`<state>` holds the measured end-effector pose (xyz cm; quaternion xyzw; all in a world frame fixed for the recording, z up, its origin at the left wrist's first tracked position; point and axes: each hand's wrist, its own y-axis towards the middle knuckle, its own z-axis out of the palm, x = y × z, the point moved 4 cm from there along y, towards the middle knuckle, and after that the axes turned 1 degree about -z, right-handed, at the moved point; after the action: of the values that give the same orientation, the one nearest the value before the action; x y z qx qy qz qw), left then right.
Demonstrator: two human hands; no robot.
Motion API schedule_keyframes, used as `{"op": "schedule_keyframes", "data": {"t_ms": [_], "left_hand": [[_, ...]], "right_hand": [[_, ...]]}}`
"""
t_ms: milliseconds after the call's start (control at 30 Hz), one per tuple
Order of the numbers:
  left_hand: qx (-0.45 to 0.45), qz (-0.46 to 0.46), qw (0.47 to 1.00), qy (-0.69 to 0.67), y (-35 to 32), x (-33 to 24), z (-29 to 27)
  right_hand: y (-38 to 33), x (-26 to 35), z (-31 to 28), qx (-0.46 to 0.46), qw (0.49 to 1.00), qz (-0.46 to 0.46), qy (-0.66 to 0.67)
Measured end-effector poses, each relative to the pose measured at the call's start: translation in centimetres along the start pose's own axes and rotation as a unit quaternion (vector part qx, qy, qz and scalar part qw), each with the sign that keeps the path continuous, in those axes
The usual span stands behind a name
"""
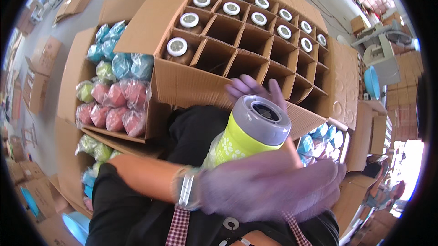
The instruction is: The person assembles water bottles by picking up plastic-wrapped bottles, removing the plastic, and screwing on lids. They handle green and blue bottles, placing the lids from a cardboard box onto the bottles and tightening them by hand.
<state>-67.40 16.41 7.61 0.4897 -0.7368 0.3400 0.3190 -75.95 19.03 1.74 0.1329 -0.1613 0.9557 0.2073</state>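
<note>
Head view: a person in purple gloves holds one bottle over open cartons.
Divided carton point(182, 86): the largest thing here. It lies just beyond the fingertips, and its cardboard grid makes rows of cells.
Capped bottles point(189, 19): these stand in the far and left-hand cells, well beyond the fingers. The cells nearest the fingers are open point(228, 29).
Side carton point(73, 72): this sits off to the left of both hands. It is packed with bagged bottles point(121, 100) in pink, blue and green.
Lime-green bottle point(237, 143): flower-printed and tilted, it is held between the two hands in front of the divided carton's near wall.
Left hand point(269, 189): motion-blurred. Its fingers curl across the bottle's lower body in a grasp, and there is a metal bracelet point(185, 189) at the wrist.
Right hand point(253, 88): its fingers are spread behind the bottle's top. I cannot tell whether they press on it or only rest near it.
Grey lid point(264, 118): on the bottle, just below the right fingertips, with a dark centre.
Step in hand: most likely the bottle is being readied for a cell and is not yet set in one.
Next move calls for: bringing the bottle upright, lining it up over an open cell just past the fingertips, and lowering it clear of the divider walls.
</note>
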Motion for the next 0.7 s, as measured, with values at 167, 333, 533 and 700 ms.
{"op": "schedule_keyframes", "data": {"t_ms": [167,333,533,700], "left_hand": [[-0.431,-0.062,0.802,-0.408,-1.8,2.1,-2.4],[-0.465,-0.052,0.605,-0.644,-5.2,7.0,2.6],[-0.387,-0.048,-0.064,-0.919,-1.0,8.8,20.3],[-0.213,0.108,-0.198,-0.951,5.6,0.0,9.9]], "right_hand": [[-1.5,-2.0,3.9,0.034,0.983,-0.053,-0.172],[-3.4,3.0,0.0,-0.125,0.847,-0.265,-0.443],[-11.4,6.4,2.5,-0.043,0.669,-0.579,-0.465],[-6.3,1.0,4.1,-0.149,0.699,-0.445,-0.540]]}}
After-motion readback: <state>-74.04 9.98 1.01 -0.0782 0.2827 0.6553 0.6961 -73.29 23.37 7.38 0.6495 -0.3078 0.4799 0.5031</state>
